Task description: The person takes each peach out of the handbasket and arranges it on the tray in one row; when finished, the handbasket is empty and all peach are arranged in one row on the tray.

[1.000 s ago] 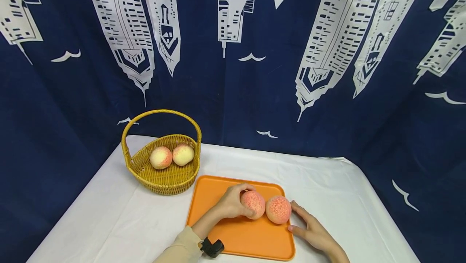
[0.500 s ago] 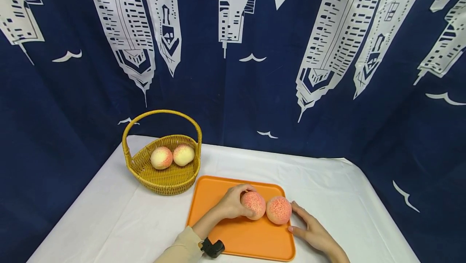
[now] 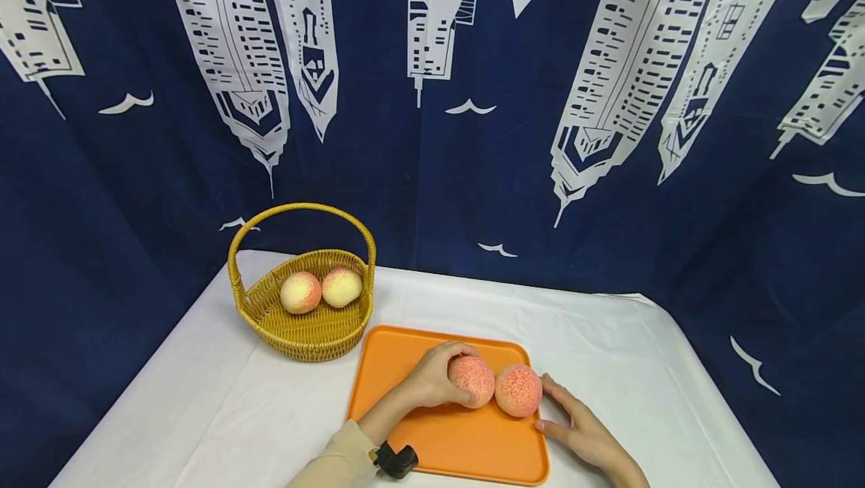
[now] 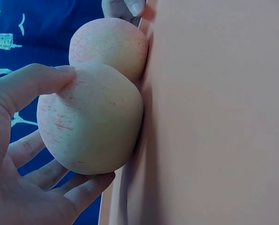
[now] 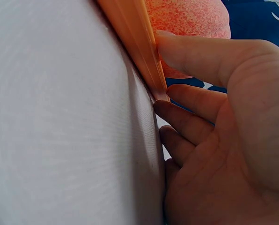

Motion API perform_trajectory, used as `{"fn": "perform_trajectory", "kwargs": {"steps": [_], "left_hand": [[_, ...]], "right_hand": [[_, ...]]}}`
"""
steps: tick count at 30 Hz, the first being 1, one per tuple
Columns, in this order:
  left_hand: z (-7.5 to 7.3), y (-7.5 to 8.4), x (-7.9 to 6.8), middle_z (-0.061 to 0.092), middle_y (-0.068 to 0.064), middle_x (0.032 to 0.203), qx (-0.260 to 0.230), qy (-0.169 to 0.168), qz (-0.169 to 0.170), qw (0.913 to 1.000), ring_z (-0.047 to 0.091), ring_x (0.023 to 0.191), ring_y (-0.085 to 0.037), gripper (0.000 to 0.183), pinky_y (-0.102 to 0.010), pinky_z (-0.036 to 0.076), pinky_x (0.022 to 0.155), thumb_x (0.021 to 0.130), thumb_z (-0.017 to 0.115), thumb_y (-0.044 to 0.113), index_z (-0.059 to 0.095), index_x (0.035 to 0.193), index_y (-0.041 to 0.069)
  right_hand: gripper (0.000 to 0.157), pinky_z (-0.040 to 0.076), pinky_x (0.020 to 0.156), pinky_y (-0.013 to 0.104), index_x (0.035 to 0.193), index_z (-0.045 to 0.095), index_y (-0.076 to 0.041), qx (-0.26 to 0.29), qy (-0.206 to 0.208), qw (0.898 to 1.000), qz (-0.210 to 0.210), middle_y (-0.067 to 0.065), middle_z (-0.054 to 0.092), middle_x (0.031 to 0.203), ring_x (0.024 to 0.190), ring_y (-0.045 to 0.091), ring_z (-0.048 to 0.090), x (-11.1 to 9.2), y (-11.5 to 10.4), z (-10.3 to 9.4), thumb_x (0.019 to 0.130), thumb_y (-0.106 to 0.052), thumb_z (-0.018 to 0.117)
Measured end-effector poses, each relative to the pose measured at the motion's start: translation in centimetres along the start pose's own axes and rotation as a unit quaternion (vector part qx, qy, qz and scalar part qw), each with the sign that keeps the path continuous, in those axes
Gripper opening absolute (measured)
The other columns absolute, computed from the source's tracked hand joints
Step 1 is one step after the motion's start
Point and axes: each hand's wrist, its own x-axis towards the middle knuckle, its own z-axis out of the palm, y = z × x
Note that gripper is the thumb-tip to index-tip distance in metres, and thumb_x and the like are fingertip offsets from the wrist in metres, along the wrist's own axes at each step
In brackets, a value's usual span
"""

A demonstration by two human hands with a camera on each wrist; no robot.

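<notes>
My left hand [image 3: 429, 381] grips a pink-speckled peach [image 3: 476, 381] on the orange tray [image 3: 476, 450], thumb on the near side and fingers round the far side. In the left wrist view the peach [image 4: 95, 124] shows its pale side between thumb and fingers. A second peach [image 3: 519, 390] sits right beside it, by the tray's right rim. At that rim rests my right hand [image 3: 583, 432], its fingers extended. The right wrist view has the thumb and fingertips of this hand [image 5: 252, 108] against the outside of the tray wall [image 5: 135, 33].
A woven basket [image 3: 311, 349] with a tall handle [image 3: 300, 207] stands at the back left. Two yellow-and-red peaches [image 3: 300, 293] lie inside it. White cloth [image 3: 223, 413] covers the table, and a navy curtain [image 3: 419, 188] with printed buildings hangs behind.
</notes>
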Motion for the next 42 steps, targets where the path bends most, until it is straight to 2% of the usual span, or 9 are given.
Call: {"fn": "perform_trajectory", "kwargs": {"steps": [15,17,22,24,29,33,42], "left_hand": [[-0.06,-0.3,0.05,0.059,-0.001,0.128,0.003,-0.01,0.01,0.9999,0.048,0.121,-0.028,0.06,-0.045,0.048,0.093,0.067,0.089,0.02,0.063,0.121,0.022],[-0.03,-0.31,0.04,0.06,-0.001,0.127,0.005,-0.008,0.017,0.9998,0.05,0.12,-0.027,0.06,-0.045,0.047,0.093,0.067,0.089,0.019,0.063,0.121,0.021],[0.0,-0.29,0.05,0.061,-0.001,0.123,0.009,-0.001,0.028,0.9996,0.052,0.117,-0.024,0.058,-0.042,0.048,0.094,0.067,0.089,0.017,0.064,0.12,0.019],[-0.01,-0.29,0.07,0.061,0.0,0.123,0.01,-0.002,0.025,0.9996,0.052,0.116,-0.023,0.059,-0.04,0.048,0.093,0.067,0.089,0.018,0.064,0.12,0.02],[-0.02,-0.38,0.22,0.061,0.001,0.123,0.013,-0.002,0.022,0.9997,0.052,0.116,-0.022,0.059,-0.04,0.048,0.093,0.066,0.09,0.02,0.064,0.12,0.021],[0.01,-0.46,0.29,0.061,0.0,0.124,0.017,-0.002,0.019,0.9997,0.052,0.117,-0.023,0.06,-0.041,0.048,0.093,0.066,0.09,0.022,0.064,0.12,0.022],[-0.14,-0.24,0.07,0.058,-0.003,0.129,0.015,-0.004,0.01,0.9998,0.049,0.121,-0.027,0.066,-0.046,0.047,0.095,0.065,0.09,0.024,0.062,0.125,0.019]], "right_hand": [[0.075,0.022,0.112,0.061,0.148,0.04,-0.002,0.004,-0.002,1.0,0.001,0.024,0.027,0.156,0.144,0.042,0.023,0.01,-0.01,-0.01,0.087,-0.031,0.072],[0.074,0.023,0.113,0.057,0.147,0.04,-0.003,0.001,0.0,1.0,0.0,0.024,0.027,0.156,0.144,0.041,0.023,-0.01,0.01,0.04,0.087,-0.032,0.072],[0.073,0.026,0.113,0.031,0.147,0.042,-0.005,-0.008,0.011,1.0,0.0,0.023,0.029,0.156,0.145,0.037,0.024,-0.14,0.04,0.21,0.086,-0.033,0.072],[0.073,0.026,0.112,0.027,0.146,0.043,-0.005,-0.009,0.013,1.0,-0.002,0.023,0.03,0.156,0.144,0.038,0.024,-0.17,0.01,0.22,0.086,-0.033,0.072],[0.074,0.027,0.113,0.039,0.147,0.042,-0.004,-0.015,0.009,1.0,0.0,0.023,0.029,0.156,0.144,0.039,0.024,-0.13,-0.09,0.14,0.087,-0.034,0.072],[0.074,0.026,0.114,0.04,0.147,0.041,-0.004,-0.012,0.006,1.0,0.004,0.023,0.029,0.156,0.145,0.039,0.023,-0.07,-0.08,0.09,0.086,-0.033,0.073],[0.075,0.026,0.113,0.031,0.147,0.04,-0.003,-0.015,0.004,1.0,0.007,0.022,0.029,0.157,0.145,0.038,0.023,-0.07,-0.06,0.06,0.087,-0.033,0.072]]}}
